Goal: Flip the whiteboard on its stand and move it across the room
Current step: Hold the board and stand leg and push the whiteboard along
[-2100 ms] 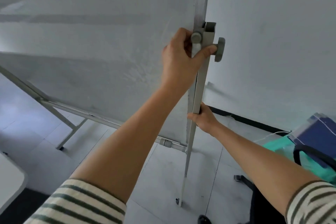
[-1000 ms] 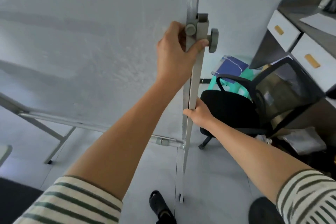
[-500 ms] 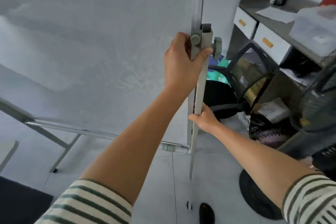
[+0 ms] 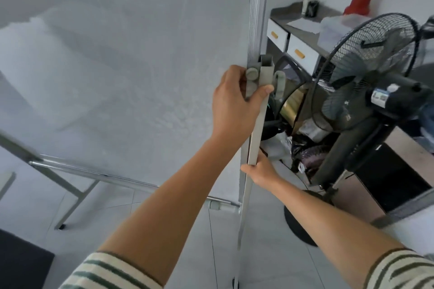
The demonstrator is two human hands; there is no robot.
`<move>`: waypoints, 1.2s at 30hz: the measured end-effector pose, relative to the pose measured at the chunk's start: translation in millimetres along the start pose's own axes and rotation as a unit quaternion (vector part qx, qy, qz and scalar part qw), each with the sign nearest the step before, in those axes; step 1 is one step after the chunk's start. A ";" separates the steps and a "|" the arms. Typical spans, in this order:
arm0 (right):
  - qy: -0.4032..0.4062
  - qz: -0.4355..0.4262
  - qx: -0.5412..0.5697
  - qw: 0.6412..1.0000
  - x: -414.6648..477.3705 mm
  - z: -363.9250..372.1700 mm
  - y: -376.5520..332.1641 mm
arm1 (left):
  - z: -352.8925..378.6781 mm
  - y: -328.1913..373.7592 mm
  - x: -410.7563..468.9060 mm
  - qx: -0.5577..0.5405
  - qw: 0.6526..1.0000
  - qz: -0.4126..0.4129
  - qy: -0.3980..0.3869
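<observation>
The whiteboard [image 4: 122,73] fills the left and middle of the view, its ribbed metal edge running up at centre. The grey stand post [image 4: 257,129] runs down its right side to a caster near the bottom edge. My left hand [image 4: 234,101] is wrapped around the post just below the pivot bracket and knob [image 4: 279,83]. Lower down, my right hand [image 4: 260,171] grips the same post from the right. The stand's far leg [image 4: 70,185] and crossbar show at lower left.
A black pedestal fan [image 4: 366,73] stands close on the right, its round base [image 4: 298,220] on the tiled floor. Behind it are a desk with white drawers [image 4: 300,51], a chair back and bags. A dark mat [image 4: 21,263] lies at lower left.
The board and stand have travelled to the right across the room: the blank wall gave way to the chair and desk, and the fan has now come into view. Both hands kept their grip.
</observation>
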State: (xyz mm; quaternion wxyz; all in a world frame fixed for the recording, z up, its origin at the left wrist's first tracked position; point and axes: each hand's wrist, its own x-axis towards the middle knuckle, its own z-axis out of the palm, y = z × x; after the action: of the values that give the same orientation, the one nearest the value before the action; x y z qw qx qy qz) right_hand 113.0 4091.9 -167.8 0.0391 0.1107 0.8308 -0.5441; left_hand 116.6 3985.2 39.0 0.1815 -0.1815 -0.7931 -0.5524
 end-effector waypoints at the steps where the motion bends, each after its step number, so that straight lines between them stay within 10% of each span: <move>1: -0.003 0.000 -0.004 1.000 -11.1 -2.2 4.0 | 1.3 6.2 -10.7 -0.001 1.000 0.000 0.002; 36: 0.094 0.083 0.027 0.992 -433.1 -50.5 106.3 | -3.1 205.2 -357.3 -0.076 0.990 0.071 -0.098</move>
State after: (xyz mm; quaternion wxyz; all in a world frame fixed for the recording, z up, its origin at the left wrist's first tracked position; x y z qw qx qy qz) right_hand 561.1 4117.5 -162.3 0.0033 0.2309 0.8035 -0.5487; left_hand 527.3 4017.4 31.7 0.1275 -0.3038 -0.7479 -0.5763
